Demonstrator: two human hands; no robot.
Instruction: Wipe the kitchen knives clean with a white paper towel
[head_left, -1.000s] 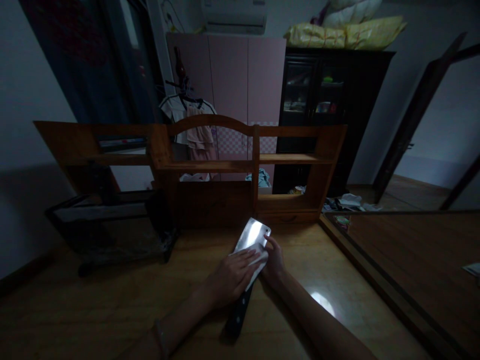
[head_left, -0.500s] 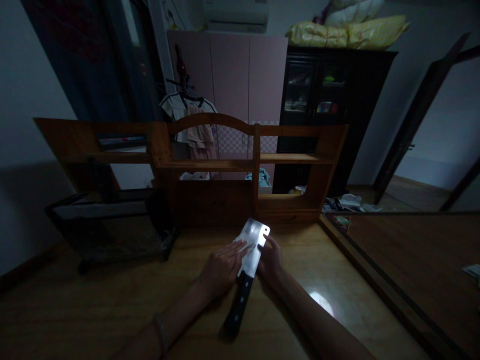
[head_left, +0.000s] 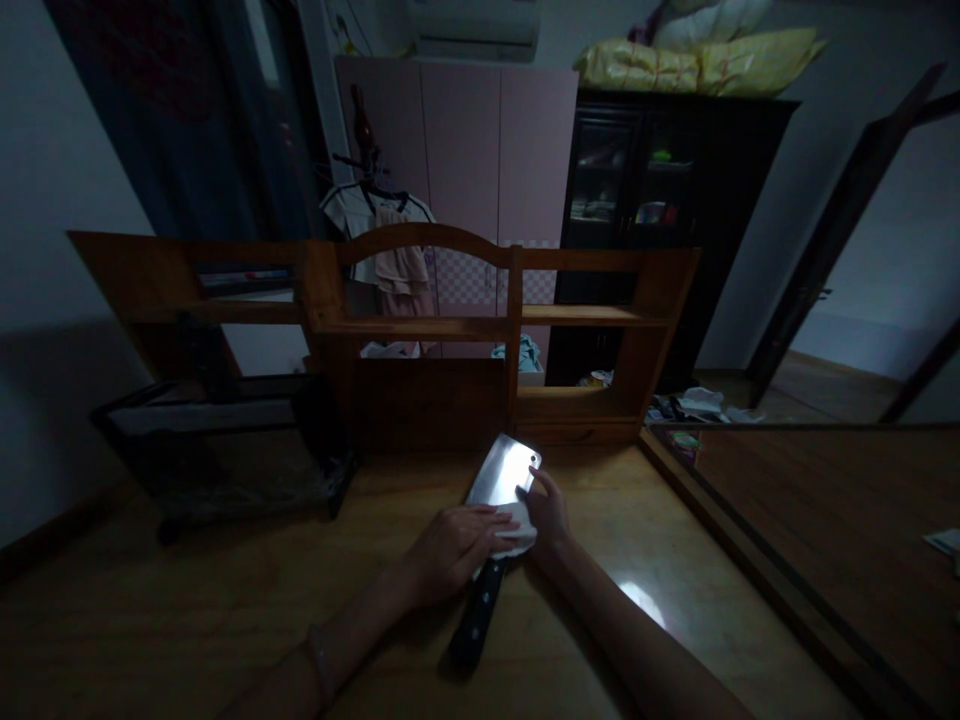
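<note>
A cleaver (head_left: pixel 504 472) with a wide shiny blade and a black handle (head_left: pixel 474 622) lies flat on the wooden desk (head_left: pixel 225 610), blade pointing away from me. My left hand (head_left: pixel 450 550) presses a small white cloth (head_left: pixel 516 530) onto the near part of the blade, fingers lying flat over it. My right hand (head_left: pixel 546 515) steadies the blade's right edge with its fingertips. The room is dim.
A wooden shelf unit (head_left: pixel 420 330) stands at the desk's back edge. Behind it are a pink wardrobe (head_left: pixel 487 170), a dark glass-door cabinet (head_left: pixel 660 210) with yellow bedding on top, and hanging clothes. A mirror panel (head_left: pixel 825 520) lies at the right.
My left hand slid the white cloth back toward the handle end of the blade, after being further up the blade half a second ago. The right hand kept its place at the blade's edge.
</note>
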